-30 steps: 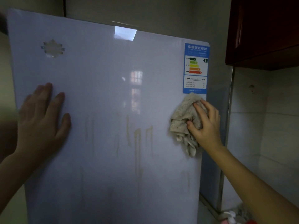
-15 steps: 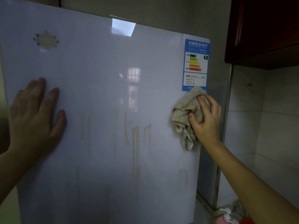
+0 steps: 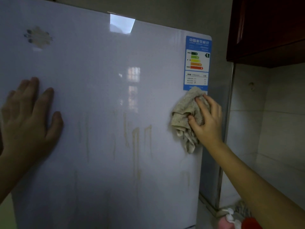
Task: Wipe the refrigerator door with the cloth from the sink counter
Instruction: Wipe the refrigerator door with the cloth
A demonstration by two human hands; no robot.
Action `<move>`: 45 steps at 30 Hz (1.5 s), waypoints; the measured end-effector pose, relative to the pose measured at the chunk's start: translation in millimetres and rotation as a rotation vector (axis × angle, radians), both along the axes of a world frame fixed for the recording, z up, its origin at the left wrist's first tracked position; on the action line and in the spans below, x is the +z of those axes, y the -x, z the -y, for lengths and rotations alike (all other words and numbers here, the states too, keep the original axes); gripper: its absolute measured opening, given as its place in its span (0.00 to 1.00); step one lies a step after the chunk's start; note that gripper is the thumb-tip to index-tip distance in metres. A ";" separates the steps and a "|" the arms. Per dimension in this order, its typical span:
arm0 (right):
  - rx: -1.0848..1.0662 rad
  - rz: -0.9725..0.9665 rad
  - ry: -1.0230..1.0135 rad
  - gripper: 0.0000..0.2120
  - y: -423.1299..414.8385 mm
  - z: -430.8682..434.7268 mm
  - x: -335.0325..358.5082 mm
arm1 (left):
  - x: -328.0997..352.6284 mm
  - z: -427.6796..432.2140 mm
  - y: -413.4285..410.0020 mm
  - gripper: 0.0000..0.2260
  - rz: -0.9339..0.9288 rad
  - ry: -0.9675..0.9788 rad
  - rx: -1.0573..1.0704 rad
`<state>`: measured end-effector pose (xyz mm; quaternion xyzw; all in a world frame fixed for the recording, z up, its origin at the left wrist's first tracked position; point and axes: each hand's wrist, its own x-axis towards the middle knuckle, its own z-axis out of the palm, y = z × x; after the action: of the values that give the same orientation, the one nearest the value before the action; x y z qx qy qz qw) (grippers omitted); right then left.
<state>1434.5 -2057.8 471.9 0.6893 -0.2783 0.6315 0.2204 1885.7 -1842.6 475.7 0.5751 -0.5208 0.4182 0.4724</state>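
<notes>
The white refrigerator door (image 3: 102,90) fills most of the view, with brown drip streaks (image 3: 137,146) running down its middle. My right hand (image 3: 208,123) presses a crumpled beige cloth (image 3: 183,119) against the door near its right edge, just below a blue energy label (image 3: 197,63). The cloth's lower end hangs loose beneath my palm. My left hand (image 3: 28,116) lies flat on the door's left side, fingers spread, holding nothing.
A faded round sticker mark (image 3: 38,38) sits at the door's upper left. A dark red wall cabinet (image 3: 267,28) hangs at the upper right over a tiled wall (image 3: 272,121). A pink pump bottle (image 3: 227,220) stands at the bottom right beside the fridge.
My right hand has slid the cloth slightly up the door toward the energy label. My left hand stays flat on the door while the view has shifted a little.
</notes>
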 end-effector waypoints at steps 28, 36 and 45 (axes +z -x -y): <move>0.109 -0.681 0.427 0.27 -58.0 -29.6 -34.4 | -58.5 -44.8 11.3 0.23 0.175 0.095 0.231; 0.133 -0.414 0.341 0.25 -98.0 -47.3 -15.6 | -87.7 -44.1 2.2 0.23 0.238 0.065 0.264; 0.161 -0.523 0.447 0.25 -121.7 -60.8 -3.7 | -90.5 -43.9 2.3 0.25 0.219 0.059 0.259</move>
<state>1556.2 -1996.9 468.2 0.7821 -0.0122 0.4943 0.3793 1883.4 -1798.7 385.2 0.5743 -0.4780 0.5509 0.3717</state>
